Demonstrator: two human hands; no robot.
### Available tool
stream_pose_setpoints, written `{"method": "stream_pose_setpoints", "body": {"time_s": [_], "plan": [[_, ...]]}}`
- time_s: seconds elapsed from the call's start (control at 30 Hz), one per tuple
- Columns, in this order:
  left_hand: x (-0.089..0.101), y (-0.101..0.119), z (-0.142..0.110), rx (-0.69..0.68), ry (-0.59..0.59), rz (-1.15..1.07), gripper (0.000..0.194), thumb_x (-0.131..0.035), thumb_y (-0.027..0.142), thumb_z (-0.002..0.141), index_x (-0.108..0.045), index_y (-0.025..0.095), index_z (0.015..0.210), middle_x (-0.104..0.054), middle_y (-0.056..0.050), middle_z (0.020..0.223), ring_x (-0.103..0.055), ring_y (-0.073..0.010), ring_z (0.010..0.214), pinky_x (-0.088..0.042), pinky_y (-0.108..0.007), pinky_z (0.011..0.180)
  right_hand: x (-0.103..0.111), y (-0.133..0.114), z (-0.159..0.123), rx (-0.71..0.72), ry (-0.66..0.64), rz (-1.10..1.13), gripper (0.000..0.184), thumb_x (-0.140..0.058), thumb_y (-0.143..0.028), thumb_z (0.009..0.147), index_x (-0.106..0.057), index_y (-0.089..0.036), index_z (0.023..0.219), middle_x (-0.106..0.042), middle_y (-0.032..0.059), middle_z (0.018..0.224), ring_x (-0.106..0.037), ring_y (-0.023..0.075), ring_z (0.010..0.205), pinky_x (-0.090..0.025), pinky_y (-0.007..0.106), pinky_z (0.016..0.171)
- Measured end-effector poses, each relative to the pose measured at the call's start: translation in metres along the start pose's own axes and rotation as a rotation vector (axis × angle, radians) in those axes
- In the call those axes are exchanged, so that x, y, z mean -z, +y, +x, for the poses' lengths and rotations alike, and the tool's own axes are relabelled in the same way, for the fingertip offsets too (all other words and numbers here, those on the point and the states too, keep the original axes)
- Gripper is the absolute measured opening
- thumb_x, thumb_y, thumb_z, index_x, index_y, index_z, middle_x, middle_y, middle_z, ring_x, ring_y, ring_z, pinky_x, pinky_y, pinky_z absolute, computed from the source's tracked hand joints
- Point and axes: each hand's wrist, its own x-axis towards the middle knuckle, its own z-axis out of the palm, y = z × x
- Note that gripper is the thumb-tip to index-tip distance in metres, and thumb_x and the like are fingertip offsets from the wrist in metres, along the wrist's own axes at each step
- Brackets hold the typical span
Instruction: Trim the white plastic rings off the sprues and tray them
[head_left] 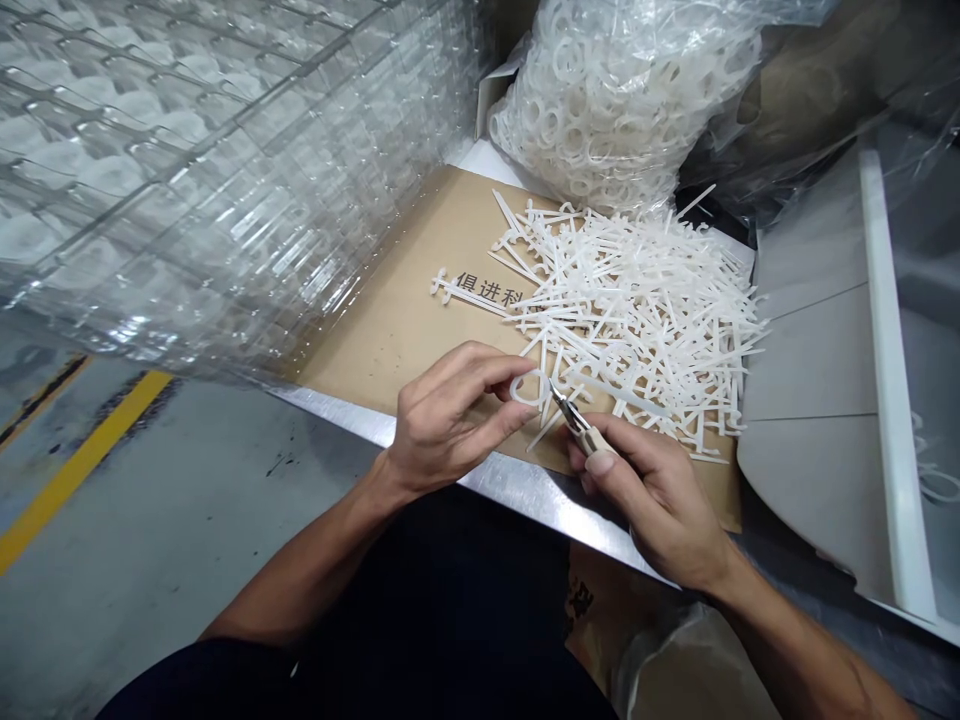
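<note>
Over cardboard (390, 340), hands (454, 420) (652, 500) hold knife (596, 438) and plastic loop (525, 392).

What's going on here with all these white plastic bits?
A person's left hand holds a white plastic piece with a ring end, while the right hand holds a small metal-tipped tool close to it. A pile of similar pieces lies on a brown cardboard sheet beside them, with a bag of plastic rings behind.

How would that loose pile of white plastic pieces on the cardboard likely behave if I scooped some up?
The white plastic pieces are probably light and fairly stiff, as their thin stems lie straight. They will likely snag together, since their crossbars overlap.
</note>
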Motion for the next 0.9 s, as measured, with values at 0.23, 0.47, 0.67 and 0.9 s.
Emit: {"method": "stream_pose_setpoints", "body": {"time_s": [0.23, 0.47, 0.67, 0.9], "plan": [[0.0, -0.001, -0.001, -0.008, -0.012, 0.013, 0.032, -0.08, 0.022, 0.091, -0.073, 0.019, 0.122, -0.075, -0.005, 0.096, -0.07, -0.0142, 0.082, -0.058, -0.025, 0.074, 0.0, 0.001, 0.0, -0.015, -0.006, 0.0, 0.032, -0.049, -0.046, 0.109, -0.067, -0.02, 0.107, -0.064, 0.0027, 0.082, -0.056, 0.0167, 0.066, -0.046, 0.03, 0.062], [0.0, 0.001, 0.0, -0.016, -0.012, -0.003, 0.033, -0.081, 0.021, 0.09, -0.072, 0.017, 0.122, -0.074, -0.005, 0.095, -0.069, -0.0137, 0.083, -0.057, -0.024, 0.074, -0.001, -0.002, -0.001, -0.003, -0.014, -0.046, 0.033, -0.043, -0.043, 0.111, -0.065, -0.019, 0.102, -0.063, 0.0027, 0.079, -0.055, 0.0166, 0.066, -0.044, 0.03, 0.061], [-0.001, -0.002, 0.002, 0.032, -0.05, -0.01, 0.028, -0.079, 0.021, 0.092, -0.073, 0.016, 0.119, -0.074, -0.005, 0.092, -0.069, -0.0131, 0.08, -0.056, -0.024, 0.073, -0.002, 0.003, 0.005, 0.026, -0.016, -0.121, 0.038, -0.039, -0.04, 0.112, -0.062, -0.018, 0.092, -0.057, 0.0008, 0.071, -0.051, 0.0155, 0.063, -0.04, 0.028, 0.059], [0.014, -0.003, -0.006, 0.258, -0.103, 0.132, 0.024, -0.084, 0.033, 0.084, -0.079, 0.025, 0.106, -0.078, -0.001, 0.101, -0.071, -0.0188, 0.086, -0.055, -0.028, 0.082, -0.011, 0.001, 0.013, 0.033, 0.11, 0.0, 0.027, -0.05, -0.036, 0.105, -0.059, -0.02, 0.085, -0.053, -0.0024, 0.074, -0.051, 0.0131, 0.069, -0.04, 0.024, 0.064]]}}
